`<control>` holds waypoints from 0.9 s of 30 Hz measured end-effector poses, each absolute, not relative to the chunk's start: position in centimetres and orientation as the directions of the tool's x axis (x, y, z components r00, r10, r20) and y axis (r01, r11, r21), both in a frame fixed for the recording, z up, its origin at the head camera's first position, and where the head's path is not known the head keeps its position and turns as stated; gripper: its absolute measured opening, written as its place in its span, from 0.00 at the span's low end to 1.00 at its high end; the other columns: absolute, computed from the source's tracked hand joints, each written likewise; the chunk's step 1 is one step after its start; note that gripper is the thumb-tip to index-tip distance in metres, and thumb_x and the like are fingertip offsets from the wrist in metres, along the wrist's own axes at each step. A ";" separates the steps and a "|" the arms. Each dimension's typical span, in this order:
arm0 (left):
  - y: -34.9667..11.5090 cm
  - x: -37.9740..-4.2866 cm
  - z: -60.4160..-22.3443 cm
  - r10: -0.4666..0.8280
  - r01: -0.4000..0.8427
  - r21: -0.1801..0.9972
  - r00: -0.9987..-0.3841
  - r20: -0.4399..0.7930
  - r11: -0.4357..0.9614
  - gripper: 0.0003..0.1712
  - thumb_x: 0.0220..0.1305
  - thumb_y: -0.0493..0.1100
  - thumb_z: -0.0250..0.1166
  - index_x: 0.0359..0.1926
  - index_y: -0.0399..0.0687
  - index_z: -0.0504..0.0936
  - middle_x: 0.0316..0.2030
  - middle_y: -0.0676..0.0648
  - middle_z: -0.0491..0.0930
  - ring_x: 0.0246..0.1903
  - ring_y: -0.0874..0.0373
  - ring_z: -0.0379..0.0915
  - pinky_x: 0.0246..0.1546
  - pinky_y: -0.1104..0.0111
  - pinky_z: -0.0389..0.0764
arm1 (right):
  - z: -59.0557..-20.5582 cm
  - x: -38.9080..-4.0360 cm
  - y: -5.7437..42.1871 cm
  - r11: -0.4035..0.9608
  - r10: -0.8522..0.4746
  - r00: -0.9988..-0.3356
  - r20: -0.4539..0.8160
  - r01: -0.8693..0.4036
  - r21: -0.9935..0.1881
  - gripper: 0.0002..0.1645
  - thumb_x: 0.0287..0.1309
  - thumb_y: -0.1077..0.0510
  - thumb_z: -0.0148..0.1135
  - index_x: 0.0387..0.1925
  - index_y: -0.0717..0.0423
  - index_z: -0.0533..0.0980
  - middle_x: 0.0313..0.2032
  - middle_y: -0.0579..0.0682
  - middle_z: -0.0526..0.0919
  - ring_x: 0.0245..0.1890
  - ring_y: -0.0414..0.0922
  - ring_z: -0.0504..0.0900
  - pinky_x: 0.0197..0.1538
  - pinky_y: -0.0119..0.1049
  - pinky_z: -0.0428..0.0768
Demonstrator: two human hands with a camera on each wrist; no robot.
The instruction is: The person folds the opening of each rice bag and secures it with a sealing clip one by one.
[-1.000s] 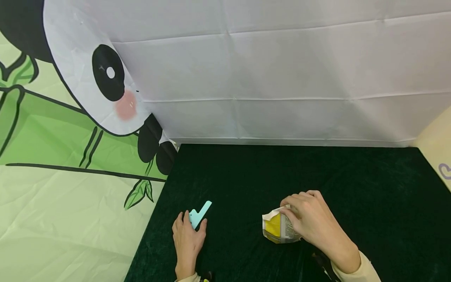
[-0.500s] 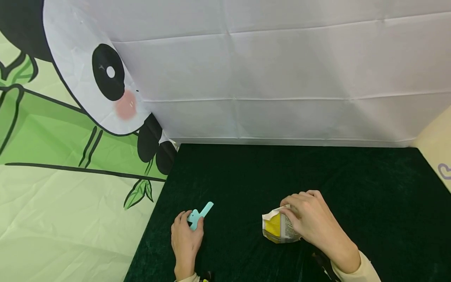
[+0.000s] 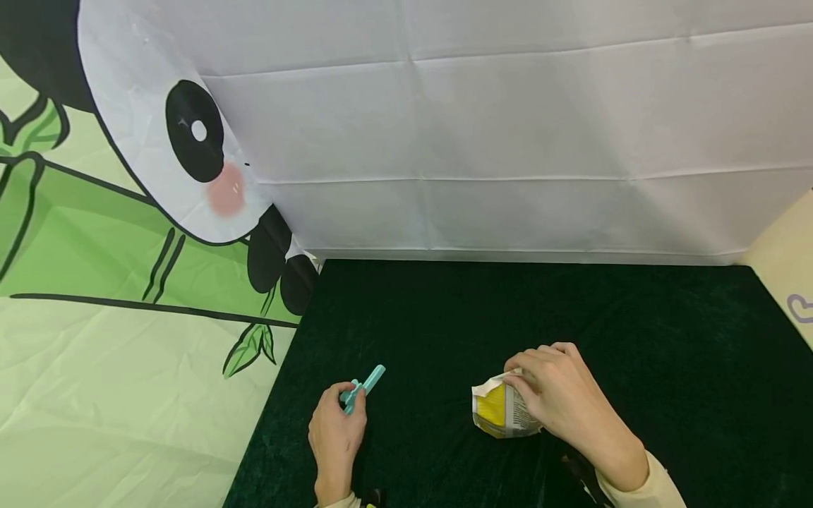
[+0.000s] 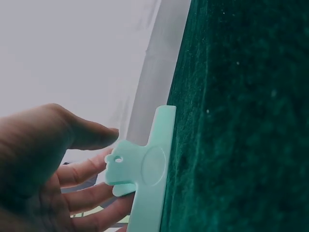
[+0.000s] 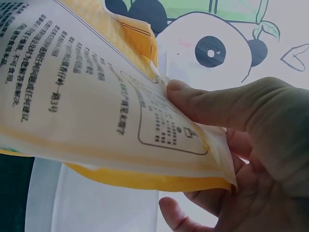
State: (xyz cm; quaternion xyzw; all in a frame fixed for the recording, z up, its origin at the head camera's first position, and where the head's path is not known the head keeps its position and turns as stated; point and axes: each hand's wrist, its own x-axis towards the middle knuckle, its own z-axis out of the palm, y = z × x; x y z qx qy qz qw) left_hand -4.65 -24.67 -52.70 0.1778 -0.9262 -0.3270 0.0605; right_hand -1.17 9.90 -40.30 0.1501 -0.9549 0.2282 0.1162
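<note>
A light-turquoise plastic bag clip [image 3: 373, 379] stands tilted on its edge at the left of the dark green cloth. My left hand [image 3: 336, 437] has its thumb and curled fingers about the clip's handle. In the left wrist view, the fingers [image 4: 91, 198] lie behind the clip [image 4: 152, 169], and the thumb tip is close by its handle. To the right, my right hand [image 3: 565, 402] pinches the upper edge of a yellow and white printed food bag [image 3: 492, 409]. The right wrist view shows the thumb on the bag's printed face [image 5: 87, 87], with fingers behind.
Dark green cloth [image 3: 444, 317] covers the table. A white creased sheet [image 3: 508, 127] rises behind its far edge. A green hanging with a panda drawing [image 3: 127, 254] is on the left, and a cream panel [image 3: 784, 261] stands on the right.
The left hand's fingers have curled in around the clip, which has turned from lying flat to standing on its edge. My right hand and the bag have stayed nearly still.
</note>
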 end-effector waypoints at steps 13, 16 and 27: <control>-24.8 -4.7 -52.9 -0.283 -0.224 0.594 -0.959 0.006 0.773 0.19 0.75 0.47 0.67 0.60 0.43 0.86 0.49 0.41 0.86 0.42 0.50 0.79 0.51 0.46 0.81 | -40.1 -1.3 10.0 0.847 -0.246 -0.922 0.299 -0.354 -0.395 0.07 0.58 0.57 0.80 0.37 0.44 0.87 0.38 0.41 0.92 0.40 0.43 0.87 0.59 0.59 0.78; -24.8 -4.7 -52.9 -0.265 -0.209 0.581 -0.964 0.012 0.787 0.19 0.74 0.47 0.69 0.60 0.43 0.86 0.49 0.41 0.86 0.42 0.51 0.79 0.50 0.46 0.82 | -40.1 -1.3 10.1 0.849 -0.245 -0.923 0.298 -0.353 -0.394 0.07 0.58 0.57 0.80 0.37 0.43 0.87 0.38 0.41 0.91 0.40 0.42 0.87 0.59 0.59 0.78; -24.9 -4.6 -52.8 -0.233 -0.173 0.526 -0.971 0.049 0.833 0.20 0.76 0.47 0.67 0.61 0.40 0.85 0.45 0.42 0.88 0.40 0.50 0.78 0.46 0.48 0.82 | -40.0 -1.3 10.3 0.841 -0.267 -0.925 0.271 -0.361 -0.404 0.04 0.64 0.56 0.76 0.39 0.45 0.87 0.40 0.43 0.92 0.42 0.44 0.87 0.61 0.61 0.76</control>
